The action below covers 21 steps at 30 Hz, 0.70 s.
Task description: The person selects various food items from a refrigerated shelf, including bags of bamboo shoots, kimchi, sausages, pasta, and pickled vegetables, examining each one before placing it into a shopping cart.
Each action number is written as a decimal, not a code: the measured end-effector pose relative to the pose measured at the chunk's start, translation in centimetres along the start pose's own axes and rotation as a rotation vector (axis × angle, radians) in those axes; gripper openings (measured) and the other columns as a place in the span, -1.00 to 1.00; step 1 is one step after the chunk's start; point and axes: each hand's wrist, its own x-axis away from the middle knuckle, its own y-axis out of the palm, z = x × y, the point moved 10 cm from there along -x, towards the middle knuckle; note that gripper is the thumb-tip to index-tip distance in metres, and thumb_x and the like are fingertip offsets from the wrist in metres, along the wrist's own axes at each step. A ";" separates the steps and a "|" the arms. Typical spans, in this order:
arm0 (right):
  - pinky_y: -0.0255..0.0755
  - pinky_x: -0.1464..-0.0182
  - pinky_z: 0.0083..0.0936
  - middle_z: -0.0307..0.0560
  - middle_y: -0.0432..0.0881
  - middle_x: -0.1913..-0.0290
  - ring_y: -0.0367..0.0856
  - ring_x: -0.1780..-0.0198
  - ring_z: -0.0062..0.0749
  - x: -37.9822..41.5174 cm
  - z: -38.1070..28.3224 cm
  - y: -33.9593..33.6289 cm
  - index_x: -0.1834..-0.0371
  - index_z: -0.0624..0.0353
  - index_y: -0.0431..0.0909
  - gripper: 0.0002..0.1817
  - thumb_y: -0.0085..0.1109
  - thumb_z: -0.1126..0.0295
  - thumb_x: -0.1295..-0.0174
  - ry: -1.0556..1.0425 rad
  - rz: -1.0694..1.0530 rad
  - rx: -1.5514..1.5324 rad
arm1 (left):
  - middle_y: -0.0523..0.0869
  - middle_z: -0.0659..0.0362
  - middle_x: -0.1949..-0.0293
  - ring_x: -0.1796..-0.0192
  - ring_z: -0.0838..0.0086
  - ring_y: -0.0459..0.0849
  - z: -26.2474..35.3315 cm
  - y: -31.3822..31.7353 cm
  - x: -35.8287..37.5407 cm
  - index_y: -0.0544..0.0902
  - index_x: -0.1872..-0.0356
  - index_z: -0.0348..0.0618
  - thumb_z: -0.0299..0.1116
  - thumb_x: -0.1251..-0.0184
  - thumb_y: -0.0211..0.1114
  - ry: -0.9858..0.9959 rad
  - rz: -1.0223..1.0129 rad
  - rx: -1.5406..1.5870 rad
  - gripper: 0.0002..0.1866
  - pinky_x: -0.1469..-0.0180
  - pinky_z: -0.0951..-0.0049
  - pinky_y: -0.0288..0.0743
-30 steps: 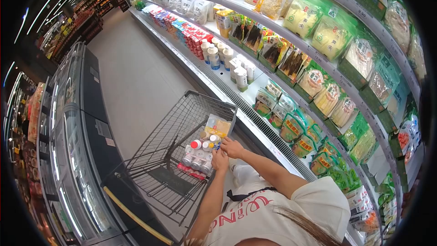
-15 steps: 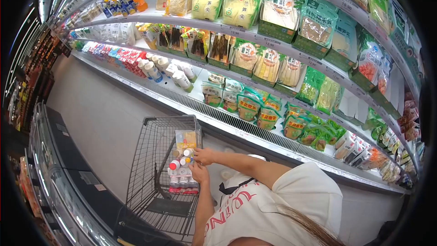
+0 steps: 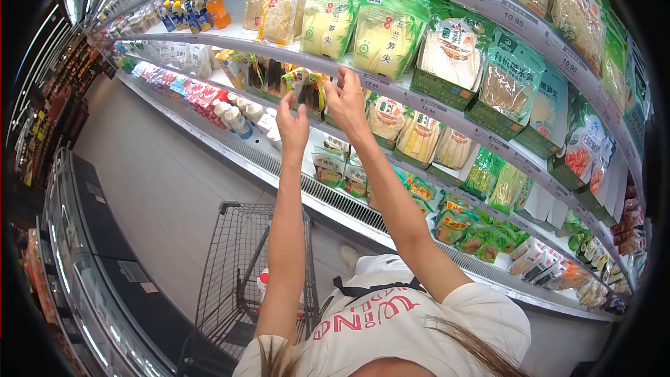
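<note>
Both hands are raised in front of the middle shelf. My left hand (image 3: 293,120) has its fingers apart, with nothing in it, near a dark packet with green and yellow edges (image 3: 305,89). To its right, my right hand (image 3: 347,100) reaches up to the shelf's price rail (image 3: 398,89), fingers spread and empty. Whether either hand touches the packet or the rail cannot be made out. Above them stand green bags of pale shoots (image 3: 328,21). The shopping cart (image 3: 227,251) is below, partly behind my left forearm, and a red-capped bottle (image 3: 264,277) shows in it.
Shelves of packaged food curve away to the right. White bottles (image 3: 237,120) stand on the lower shelf at left, orange drink bottles (image 3: 218,10) on the upper one. A dark freezer case (image 3: 105,237) runs along the left, with grey floor (image 3: 146,167) between it and the shelves.
Both hands have left the bottles in the cart and risen to the middle shelf, arms now stretched forward. The shelves look nearer, and the cart sits lower in view.
</note>
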 end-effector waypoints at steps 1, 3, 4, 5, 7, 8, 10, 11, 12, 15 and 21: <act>0.32 -0.15 -0.25 0.31 0.37 -0.11 0.41 -0.11 0.08 -2.2 0.9 -0.4 -0.18 0.47 0.25 -0.48 0.08 0.39 -0.21 -0.046 0.054 0.066 | 0.51 -0.09 -0.13 -0.21 0.11 0.44 -0.7 2.1 -4.5 0.39 -0.19 -0.32 -0.46 -0.28 0.16 0.021 0.008 0.101 -0.56 -0.23 0.27 0.30; 0.30 -0.18 -0.25 0.34 0.36 -0.12 0.39 -0.13 0.10 -4.4 1.4 -1.0 -0.21 0.52 0.22 -0.45 0.06 0.38 -0.22 -0.054 0.103 0.113 | 0.47 -0.06 -0.21 -0.26 0.11 0.38 0.0 4.8 -10.6 0.34 -0.26 -0.23 -0.35 -0.32 0.12 -0.017 -0.010 -0.026 -0.51 -0.29 0.18 0.20; 0.28 -0.19 -0.25 0.36 0.35 -0.13 0.38 -0.15 0.11 -5.2 1.0 -1.2 -0.22 0.54 0.20 -0.43 0.06 0.38 -0.22 -0.017 0.096 0.092 | 0.47 -0.05 -0.21 -0.27 0.11 0.36 -0.1 5.7 -12.6 0.33 -0.28 -0.20 -0.31 -0.33 0.11 -0.049 -0.010 -0.070 -0.50 -0.31 0.15 0.16; 0.27 -0.21 -0.24 0.38 0.35 -0.14 0.36 -0.16 0.13 -5.8 0.9 -1.2 -0.23 0.56 0.18 -0.41 0.06 0.37 -0.22 0.019 0.091 0.070 | 0.48 -0.04 -0.21 -0.28 0.11 0.35 -0.2 6.3 -14.4 0.32 -0.29 -0.17 -0.27 -0.34 0.10 -0.078 -0.011 -0.116 -0.49 -0.32 0.12 0.13; 0.19 -0.29 -0.26 0.42 0.31 -0.19 0.31 -0.23 0.16 -6.7 1.5 -0.7 -0.26 0.56 0.16 -0.39 0.05 0.37 -0.22 0.016 0.045 0.099 | 0.51 -0.02 -0.19 -0.28 0.12 0.36 -1.3 7.3 -16.8 0.32 -0.30 -0.12 -0.22 -0.36 0.07 -0.124 -0.020 -0.151 -0.50 -0.35 0.07 0.05; 0.17 -0.31 -0.27 0.43 0.30 -0.21 0.30 -0.26 0.17 -6.9 2.0 -0.4 -0.26 0.56 0.15 -0.39 0.05 0.37 -0.22 0.014 0.033 0.101 | 0.54 -0.01 -0.16 -0.26 0.13 0.39 -1.9 7.6 -17.5 0.34 -0.29 -0.11 -0.21 -0.37 0.06 -0.140 -0.027 -0.138 -0.51 -0.36 0.04 0.01; 0.14 -0.34 -0.27 0.44 0.29 -0.23 0.26 -0.30 0.18 -7.1 2.1 -0.2 -0.26 0.56 0.15 -0.39 0.04 0.37 -0.22 0.022 0.021 0.108 | 0.58 0.00 -0.09 -0.18 0.21 0.46 -2.5 8.0 -18.2 0.38 -0.24 -0.19 -0.24 -0.38 0.06 -0.151 -0.082 -0.091 -0.55 -0.29 0.15 0.11; 0.12 -0.35 -0.26 0.44 0.28 -0.23 0.24 -0.32 0.19 -7.1 2.1 -0.1 -0.26 0.56 0.15 -0.39 0.04 0.37 -0.22 0.030 0.021 0.112 | 0.60 -0.01 -0.06 -0.13 0.28 0.51 -2.7 8.3 -18.4 0.42 -0.19 -0.27 -0.29 -0.39 0.07 -0.145 -0.127 -0.056 -0.59 -0.20 0.28 0.25; 0.11 -0.36 -0.26 0.44 0.28 -0.24 0.22 -0.34 0.20 -7.1 2.1 0.0 -0.26 0.56 0.15 -0.38 0.04 0.37 -0.22 0.039 0.018 0.118 | 0.62 -0.01 -0.03 -0.07 0.35 0.56 -2.4 8.5 -18.2 0.45 -0.14 -0.36 -0.34 -0.40 0.08 -0.142 -0.170 -0.020 -0.62 -0.12 0.41 0.39; 0.15 -0.36 -0.25 0.39 0.28 -0.26 0.22 -0.36 0.14 -7.2 3.2 0.2 -0.29 0.53 0.13 -0.39 0.05 0.41 -0.23 0.007 0.054 0.012 | 0.65 0.11 0.11 0.07 0.53 0.58 -1.1 8.3 -17.5 0.53 0.01 -0.34 -0.43 -0.38 0.13 -0.130 -0.133 0.150 -0.75 0.01 0.50 0.44; 0.29 -0.30 -0.27 0.33 0.21 -0.31 0.22 -0.38 0.00 -6.8 2.3 0.3 -0.33 0.45 0.06 -0.41 0.04 0.47 -0.30 0.088 0.027 -0.409 | 0.69 0.09 0.24 0.22 0.48 0.63 6.9 5.2 -15.6 0.56 0.16 -0.30 -0.48 -0.29 0.24 0.130 -0.049 0.184 -0.84 0.20 0.48 0.48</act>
